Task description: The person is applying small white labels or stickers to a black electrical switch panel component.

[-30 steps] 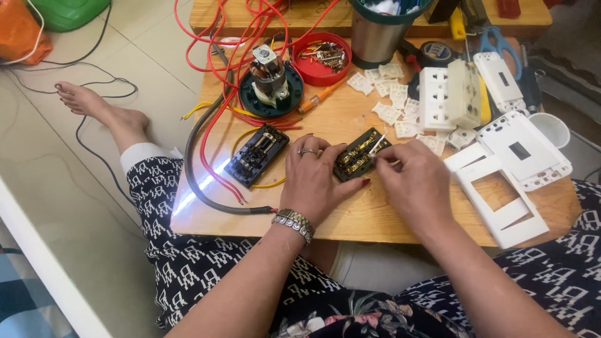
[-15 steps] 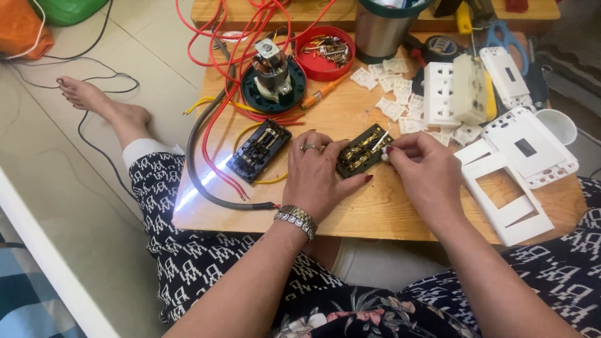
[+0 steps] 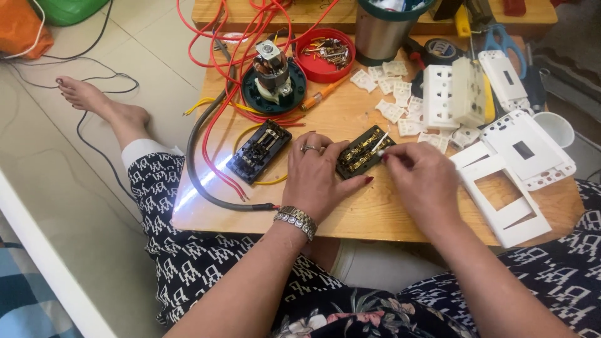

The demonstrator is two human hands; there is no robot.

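My left hand (image 3: 316, 175) rests flat on the low wooden table (image 3: 350, 213) and steadies a black switch module with brass contacts (image 3: 363, 152) with its fingers. My right hand (image 3: 418, 181) pinches a thin white-handled tool whose tip touches the top of that module. A second black switch module (image 3: 258, 150) lies to the left, with yellow wires under it. I wear a ring and a metal bracelet on the left hand.
Red wires and a thick grey cable (image 3: 200, 169) loop at the left. A small motor sits in a dark green lid (image 3: 272, 84); a red lid holds screws (image 3: 325, 55). White switch plates (image 3: 513, 169), white sockets (image 3: 454, 97), small white pieces, a steel cup (image 3: 382, 31), tape and scissors lie at the right.
My right hand has shifted slightly on the module, with the tool tip now at its top edge. My left hand has stayed in place.
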